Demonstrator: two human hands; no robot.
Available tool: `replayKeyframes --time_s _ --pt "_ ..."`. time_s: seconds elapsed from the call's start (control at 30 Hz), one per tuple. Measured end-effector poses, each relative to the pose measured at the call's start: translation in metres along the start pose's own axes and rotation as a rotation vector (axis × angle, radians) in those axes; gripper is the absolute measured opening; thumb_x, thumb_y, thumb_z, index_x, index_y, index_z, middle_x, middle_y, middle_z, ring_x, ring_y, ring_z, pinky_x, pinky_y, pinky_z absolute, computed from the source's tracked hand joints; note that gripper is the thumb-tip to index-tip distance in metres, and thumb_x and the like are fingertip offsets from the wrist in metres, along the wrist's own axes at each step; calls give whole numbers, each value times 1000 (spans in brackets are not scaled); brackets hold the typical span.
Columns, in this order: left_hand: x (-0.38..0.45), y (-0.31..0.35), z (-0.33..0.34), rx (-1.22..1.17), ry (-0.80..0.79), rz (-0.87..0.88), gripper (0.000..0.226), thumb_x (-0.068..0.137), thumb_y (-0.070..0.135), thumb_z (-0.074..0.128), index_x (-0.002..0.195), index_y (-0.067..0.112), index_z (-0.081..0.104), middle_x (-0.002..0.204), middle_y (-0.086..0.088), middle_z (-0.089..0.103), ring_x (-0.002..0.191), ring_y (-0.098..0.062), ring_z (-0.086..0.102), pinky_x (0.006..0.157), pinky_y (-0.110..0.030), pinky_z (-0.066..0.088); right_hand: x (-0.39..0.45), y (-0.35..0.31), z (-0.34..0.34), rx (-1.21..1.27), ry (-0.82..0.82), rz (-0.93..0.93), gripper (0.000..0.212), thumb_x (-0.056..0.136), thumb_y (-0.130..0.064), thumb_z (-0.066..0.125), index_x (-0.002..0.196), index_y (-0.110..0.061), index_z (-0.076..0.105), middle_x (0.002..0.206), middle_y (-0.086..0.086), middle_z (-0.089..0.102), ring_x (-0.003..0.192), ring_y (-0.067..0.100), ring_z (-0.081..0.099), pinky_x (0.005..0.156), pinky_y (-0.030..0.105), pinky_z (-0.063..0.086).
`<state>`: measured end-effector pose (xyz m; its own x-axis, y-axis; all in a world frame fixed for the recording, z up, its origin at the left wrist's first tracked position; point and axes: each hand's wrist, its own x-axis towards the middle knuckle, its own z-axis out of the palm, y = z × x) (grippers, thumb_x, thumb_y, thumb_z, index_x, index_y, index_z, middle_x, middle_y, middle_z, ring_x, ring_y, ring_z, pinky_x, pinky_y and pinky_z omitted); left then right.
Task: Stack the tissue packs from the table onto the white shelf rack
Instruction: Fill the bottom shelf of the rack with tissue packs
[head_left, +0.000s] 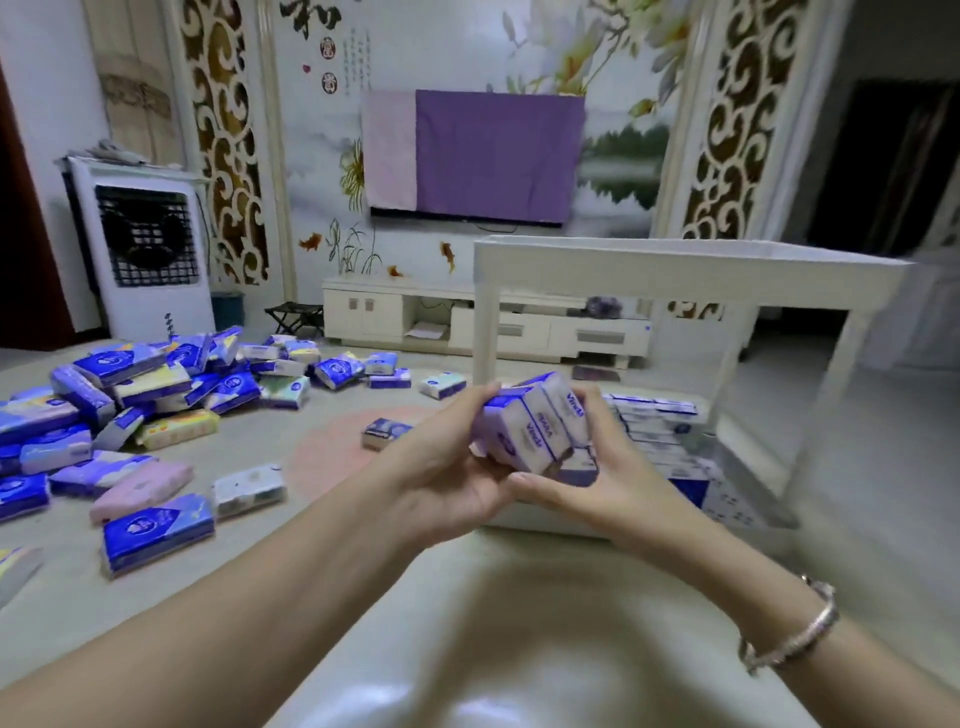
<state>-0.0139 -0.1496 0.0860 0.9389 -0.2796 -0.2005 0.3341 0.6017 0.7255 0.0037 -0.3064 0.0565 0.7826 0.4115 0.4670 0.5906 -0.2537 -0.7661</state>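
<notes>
A bundle of blue-and-white tissue packs (535, 423) is held in mid-air between both hands, in front of the white shelf rack (675, 265). My left hand (447, 467) grips the bundle from the left and below. My right hand (602, 483) grips it from the right, fingers curled over its far side. Behind the hands, stacked tissue packs (657, 426) lie in rows on the rack's lower level. A big loose pile of tissue packs (156, 384) covers the surface at the left, and a single pack (384, 431) lies just left of my left hand.
A blue pack (158, 532), a pink pack (143, 488) and a pale pack (249, 488) lie near the front left. A white air cooler (145, 249) stands at the back left, a low TV cabinet (467, 322) against the wall under a purple-covered TV (493, 156).
</notes>
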Motion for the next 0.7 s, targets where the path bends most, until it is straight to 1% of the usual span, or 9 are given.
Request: replayKeyframes --time_s 0.07,0.13,0.2,0.27,0.37,0.43,0.53,0.6,0.7 --pt "15 -11 20 41 -12 -29 46 97 32 49 123 -5 58 117 -28 63 106 -40 63 78 -49 57 -3 12 -16 -98 122 26 64 62 -44 81 115 -39 46 116 -7 57 114 15 56 90 36 52" --pt "32 -21 35 134 -52 -59 49 97 39 46 115 -4 61 118 -27 63 110 -39 61 94 -51 49 -4 26 -34 -40 229 98 59 65 -30 79 113 -33 46 109 -4 63 103 11 63 89 43 54" --pt "48 -27 48 292 -140 -107 56 95 52 44 112 3 63 126 -25 59 115 -39 58 102 -54 42 -5 38 -55 38 342 170 50 75 -17 74 114 -28 44 100 -8 66 89 3 66 82 32 56" --pt "66 -30 59 474 -207 -134 62 91 62 41 119 10 61 135 -21 53 121 -37 55 105 -49 42 -6 46 -79 65 454 217 51 79 -21 72 119 -27 41 99 -13 62 87 0 63 78 24 53" --pt "94 -33 75 865 -71 78 50 96 52 39 131 18 52 141 -10 47 119 -24 53 98 -32 42 -1 61 -114 38 544 224 56 77 -17 75 120 -22 39 102 -8 60 91 7 61 75 26 52" --pt "114 -34 74 1332 67 328 40 99 44 39 134 27 48 145 4 43 114 -13 48 91 -27 39 3 71 -129 -28 548 231 57 68 -14 77 111 -24 42 100 -5 60 88 10 62 69 24 51" --pt "146 -33 53 1961 90 533 45 99 48 35 142 33 39 158 10 20 143 -15 22 117 -40 19 3 87 -131 -431 455 298 64 57 -30 74 113 -25 43 108 -2 51 94 15 54 73 32 51" --pt "161 -35 38 2085 79 476 53 97 56 30 146 35 32 160 10 10 148 -18 4 118 -49 1 3 95 -127 -701 465 297 59 71 -26 73 120 -23 40 117 0 43 104 20 48 81 34 48" --pt "174 -38 23 2123 70 327 60 93 65 21 148 42 21 161 9 4 148 -23 0 115 -56 -1 7 94 -127 -701 513 306 54 78 -22 69 121 -21 37 118 2 38 105 22 45 76 31 43"
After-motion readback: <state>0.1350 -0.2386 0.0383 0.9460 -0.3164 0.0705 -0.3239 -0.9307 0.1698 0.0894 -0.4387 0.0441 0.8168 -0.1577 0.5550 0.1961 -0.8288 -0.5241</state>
